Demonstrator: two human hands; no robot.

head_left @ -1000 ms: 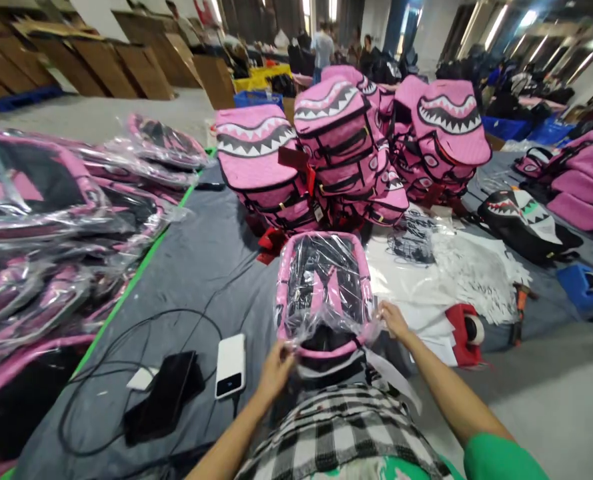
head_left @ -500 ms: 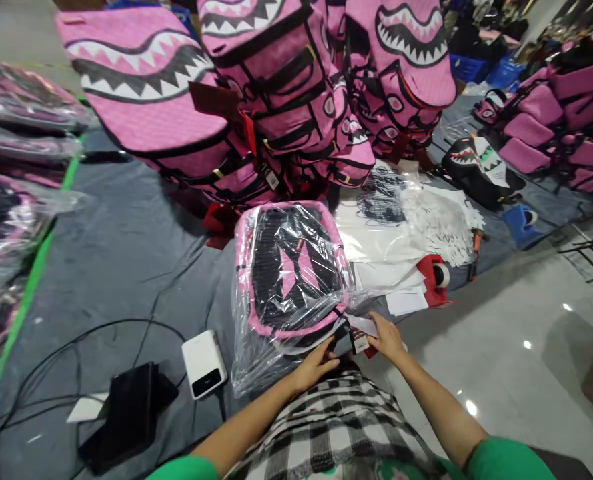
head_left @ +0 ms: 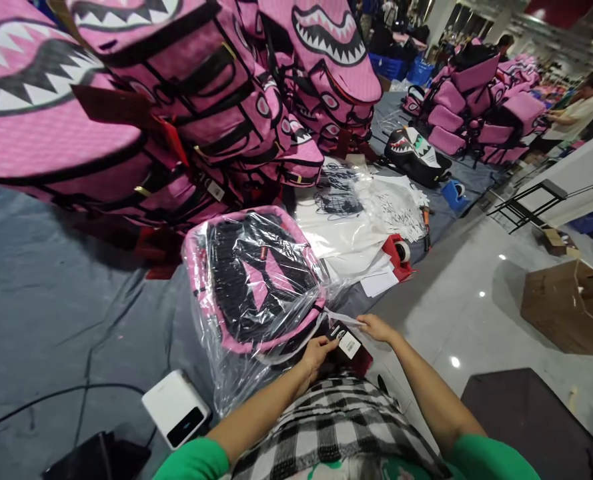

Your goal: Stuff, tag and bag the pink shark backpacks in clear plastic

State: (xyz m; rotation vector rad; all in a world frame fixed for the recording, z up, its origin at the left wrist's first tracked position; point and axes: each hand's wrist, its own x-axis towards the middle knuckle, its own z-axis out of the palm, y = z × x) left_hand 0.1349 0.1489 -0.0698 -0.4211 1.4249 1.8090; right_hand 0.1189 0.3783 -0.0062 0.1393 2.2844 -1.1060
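A pink-and-black backpack [head_left: 266, 277] lies on the table in front of me inside a clear plastic bag [head_left: 221, 373]. At its near right corner hangs a dark hang tag [head_left: 343, 330] with a white barcode sticker [head_left: 349, 345]. My left hand [head_left: 317, 352] pinches the edge of that tag. With closed fingertips, my right hand [head_left: 377, 329] grips the end of a pale strip [head_left: 343, 319] that runs out from the bag's opening. A dark red piece [head_left: 362, 361] shows just below the tag.
Shark-mouth pink backpacks [head_left: 196, 100] are stacked behind. To the right lie white sheets [head_left: 336, 227], a red tape dispenser [head_left: 399, 257] and a black shark-print bag [head_left: 419, 157]. A white power bank [head_left: 176, 408] is at left. A cardboard box [head_left: 571, 307] sits on the floor.
My view has swung right. My left hand has closed from loosely spread fingers onto the hang tag, whose barcode side now shows. My right hand has drawn the pale strip outward.
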